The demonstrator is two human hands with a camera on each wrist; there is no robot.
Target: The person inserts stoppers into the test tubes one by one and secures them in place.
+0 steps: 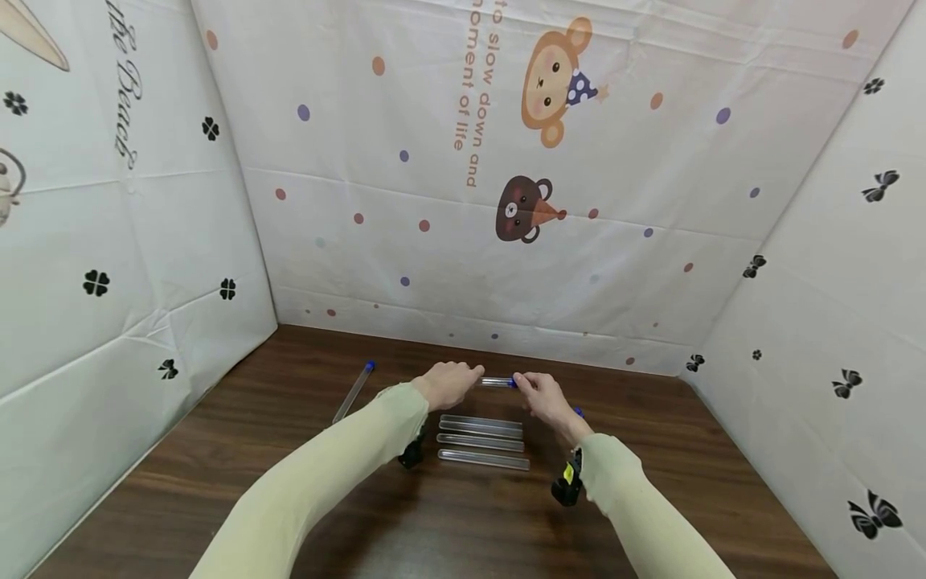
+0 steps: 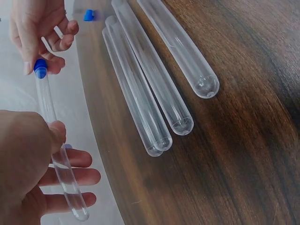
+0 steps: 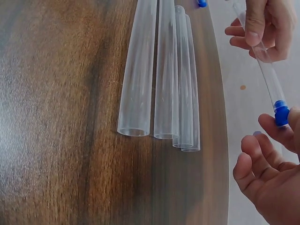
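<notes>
My left hand [image 1: 450, 384] holds a clear test tube [image 2: 45, 96] between thumb and fingers, its rounded end towards the left. At the tube's other end my right hand [image 1: 546, 402] pinches a blue cap [image 3: 281, 115] with thumb and index finger. The cap's narrow part sits in the tube's mouth; how firmly, I cannot tell. Nearer to me, several uncapped clear test tubes [image 1: 483, 459] lie side by side on the brown wooden table [image 1: 463, 523], with their open ends to the right.
A test tube with a blue cap [image 1: 353, 394] lies at the left, beyond my left forearm. A loose blue cap [image 2: 89, 15] rests on the table near my right wrist. White printed sheets [image 1: 448, 257] stand around the table's back and sides.
</notes>
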